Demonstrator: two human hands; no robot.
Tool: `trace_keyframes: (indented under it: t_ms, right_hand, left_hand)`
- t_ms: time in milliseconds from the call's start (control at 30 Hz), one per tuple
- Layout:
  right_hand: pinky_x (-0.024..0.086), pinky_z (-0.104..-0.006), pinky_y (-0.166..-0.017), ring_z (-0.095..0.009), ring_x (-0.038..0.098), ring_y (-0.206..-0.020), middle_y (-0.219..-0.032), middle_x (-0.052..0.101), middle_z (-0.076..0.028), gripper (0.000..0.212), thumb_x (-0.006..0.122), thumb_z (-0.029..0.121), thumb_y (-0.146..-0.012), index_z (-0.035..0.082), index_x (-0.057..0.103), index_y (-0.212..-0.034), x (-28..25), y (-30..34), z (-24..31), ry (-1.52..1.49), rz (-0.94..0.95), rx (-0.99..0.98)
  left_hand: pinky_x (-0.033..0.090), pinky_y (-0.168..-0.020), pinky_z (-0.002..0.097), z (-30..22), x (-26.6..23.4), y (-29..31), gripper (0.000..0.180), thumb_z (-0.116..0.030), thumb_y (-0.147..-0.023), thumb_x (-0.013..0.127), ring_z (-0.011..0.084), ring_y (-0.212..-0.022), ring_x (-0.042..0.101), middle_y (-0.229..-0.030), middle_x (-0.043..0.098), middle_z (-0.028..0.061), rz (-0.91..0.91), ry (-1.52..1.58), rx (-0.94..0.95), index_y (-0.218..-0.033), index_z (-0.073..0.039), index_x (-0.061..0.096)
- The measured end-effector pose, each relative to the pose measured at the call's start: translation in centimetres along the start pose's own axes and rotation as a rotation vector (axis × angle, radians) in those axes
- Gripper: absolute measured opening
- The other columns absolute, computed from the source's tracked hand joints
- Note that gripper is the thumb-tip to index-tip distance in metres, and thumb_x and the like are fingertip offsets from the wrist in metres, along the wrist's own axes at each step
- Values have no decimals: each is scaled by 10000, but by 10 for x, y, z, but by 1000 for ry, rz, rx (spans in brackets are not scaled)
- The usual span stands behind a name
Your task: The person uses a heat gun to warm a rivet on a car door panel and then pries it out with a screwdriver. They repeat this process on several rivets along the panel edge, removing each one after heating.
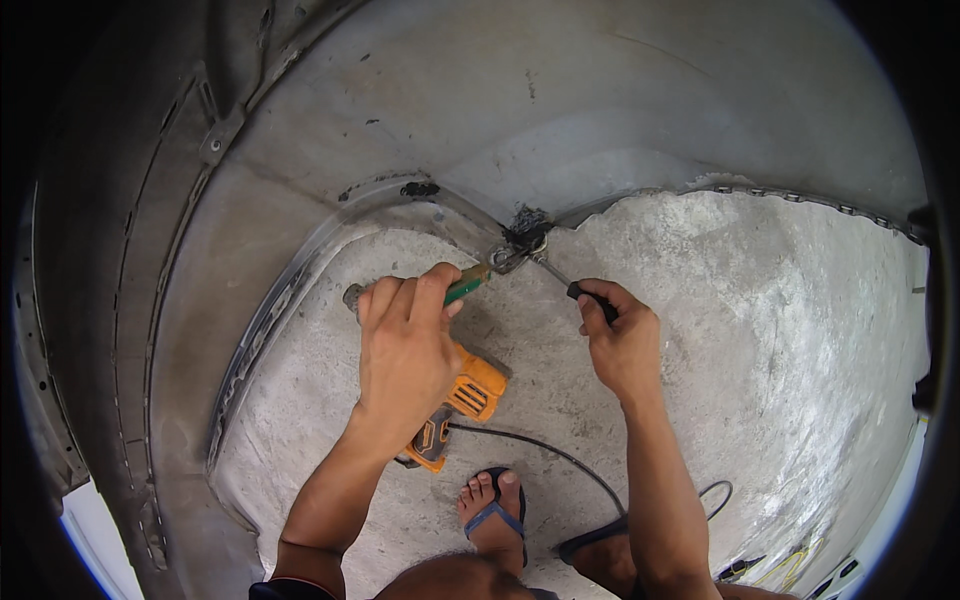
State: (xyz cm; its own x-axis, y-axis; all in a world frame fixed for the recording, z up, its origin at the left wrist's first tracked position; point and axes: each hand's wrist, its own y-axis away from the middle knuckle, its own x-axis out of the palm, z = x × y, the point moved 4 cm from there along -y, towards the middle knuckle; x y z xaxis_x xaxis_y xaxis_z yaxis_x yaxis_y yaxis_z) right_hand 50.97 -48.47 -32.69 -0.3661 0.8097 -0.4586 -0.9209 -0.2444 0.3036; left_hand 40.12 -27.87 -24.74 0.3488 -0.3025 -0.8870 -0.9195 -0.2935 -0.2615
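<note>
My left hand (408, 335) is closed round a stick-like tool (463, 287), green with a brownish tip and a grey end beyond my fingers. I cannot make out its exact kind. The brownish tip reaches a small metal loop or bracket (508, 258) at the lower edge of the grey metal panel (600, 110). In my right hand (625, 340) is a screwdriver (592, 297) with a black handle. Its thin shaft slants up and left, and its tip is at the same bracket, just below a blackened patch (528, 228) on the panel.
A yellow-orange and black corded power tool (477, 387) lies on the concrete floor (740, 330), partly behind my left arm. Its black cable (545, 442) runs toward my sandalled feet (495, 510). The panel's curved edge (270, 330) wraps round the left. A yellow cord (790, 567) lies lower right.
</note>
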Motion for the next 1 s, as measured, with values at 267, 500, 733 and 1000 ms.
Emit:
trace_keyframes:
  t_ms: [267, 500, 733, 1000]
  right_hand:
    - [538, -317, -675, -197, 702, -696, -832, 733, -135, 179, 686, 88, -974, 18, 770, -1115, 3, 2, 16, 124, -49, -195]
    - [564, -377, -739, -329, 737, -797, -990, 758, -175, 138, 678, 56, -958, 10, 764, -1056, 4, 2, 37, 219, -34, -297]
    - [568, -383, -737, -326, 741, -791, -986, 763, -177, 138, 692, 57, -949, 22, 771, -1056, 1, 5, 29, 217, -38, -293]
    - [570, -343, -765, -273, 755, -823, -997, 775, -174, 156, 701, 71, -955, 34, 785, -1080, -5, 3, 22, 194, -42, -233]
  left_hand:
    - [429, -886, 427, -8, -2, 1, 292, 56, -884, 692, 304, -903, 599, -952, 700, 78, 7, 41, 32, -1141, -78, 658]
    - [431, -898, 424, -5, -7, 0, 313, 33, -890, 698, 296, -894, 595, -927, 686, 82, 62, 49, 59, -1179, -77, 646]
    - [437, -910, 409, -1, -8, 2, 304, -3, -915, 706, 277, -898, 606, -946, 702, 73, 42, 66, 56, -1204, -69, 639]
    - [432, -892, 424, -3, -3, -2, 236, -53, -968, 696, 298, -885, 589, -1002, 700, 85, -37, 189, 36, -1198, -69, 648]
